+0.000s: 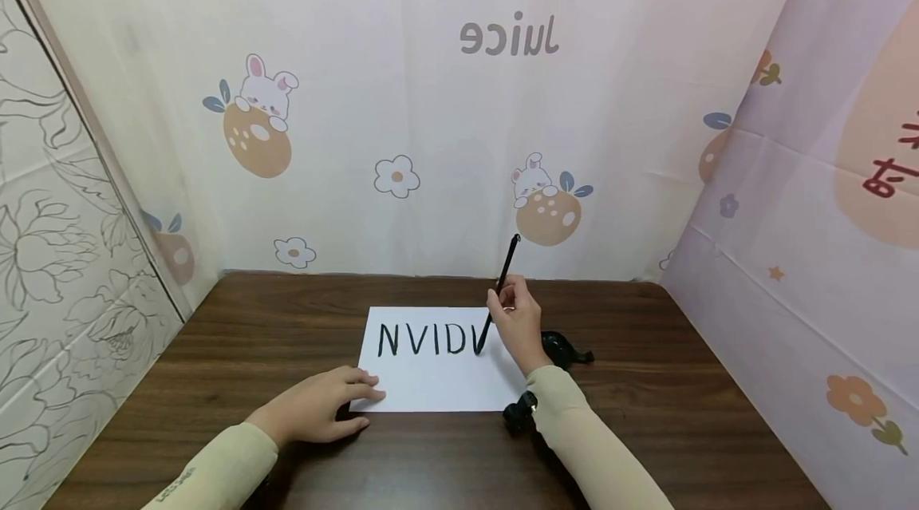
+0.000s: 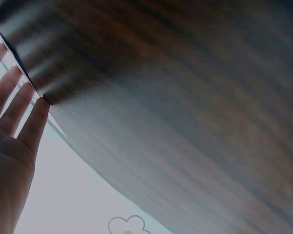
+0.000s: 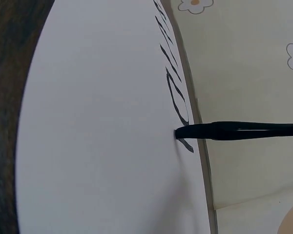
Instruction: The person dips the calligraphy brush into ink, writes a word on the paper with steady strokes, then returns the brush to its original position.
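A brown table [image 1: 668, 414] bears white paper [image 1: 431, 382] and perhaps a black object [image 1: 558, 348].

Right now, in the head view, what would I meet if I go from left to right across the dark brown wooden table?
Left hand, black handwritten letters NVID, right hand holding a slender black pen-like tool, glossy black rounded object.

A dark wood-grain table [image 1: 632, 422] meets a pale curtain [image 1: 345, 39], where the grey word "Juice" [image 1: 510, 37] appears mirror-reversed. Below it a printed rabbit [image 1: 533, 183] clings to a tan fruit [image 1: 548, 218] — a larger rabbit [image 1: 266, 92] does likewise farther left. Line-drawn blooms [image 1: 50, 247] cover the left-hand panel [image 1: 25, 151]; the right-hand curtain [image 1: 797, 215] carries an orange flower [image 1: 854, 398] — and a small star [image 1: 776, 273].
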{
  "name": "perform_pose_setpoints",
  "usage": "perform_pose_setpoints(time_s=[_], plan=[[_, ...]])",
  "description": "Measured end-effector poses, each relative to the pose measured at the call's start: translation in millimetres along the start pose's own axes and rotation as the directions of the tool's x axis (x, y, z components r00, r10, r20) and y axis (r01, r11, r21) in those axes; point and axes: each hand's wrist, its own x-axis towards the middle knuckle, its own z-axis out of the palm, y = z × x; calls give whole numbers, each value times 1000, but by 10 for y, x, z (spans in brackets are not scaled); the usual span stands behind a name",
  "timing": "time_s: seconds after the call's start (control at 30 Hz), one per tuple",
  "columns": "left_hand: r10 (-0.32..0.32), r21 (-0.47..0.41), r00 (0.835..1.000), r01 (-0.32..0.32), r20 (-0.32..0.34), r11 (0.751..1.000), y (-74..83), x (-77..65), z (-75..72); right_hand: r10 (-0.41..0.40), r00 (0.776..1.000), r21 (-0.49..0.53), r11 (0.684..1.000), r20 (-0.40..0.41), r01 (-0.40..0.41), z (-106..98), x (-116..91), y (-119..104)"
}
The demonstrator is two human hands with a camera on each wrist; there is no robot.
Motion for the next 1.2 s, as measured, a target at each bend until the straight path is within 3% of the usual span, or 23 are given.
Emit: perform_pose_setpoints(time_s=[0.63, 1.2], plan=[[3, -7, 1000, -3, -14, 1000, -15, -10, 13, -26, 1000, -6, 1000, 7, 26, 1, 6, -16], [-5, -12, 1000, 4, -8, 1000, 6, -8, 2, -93, 995, 1, 996, -37, 93, -72, 80, -70]])
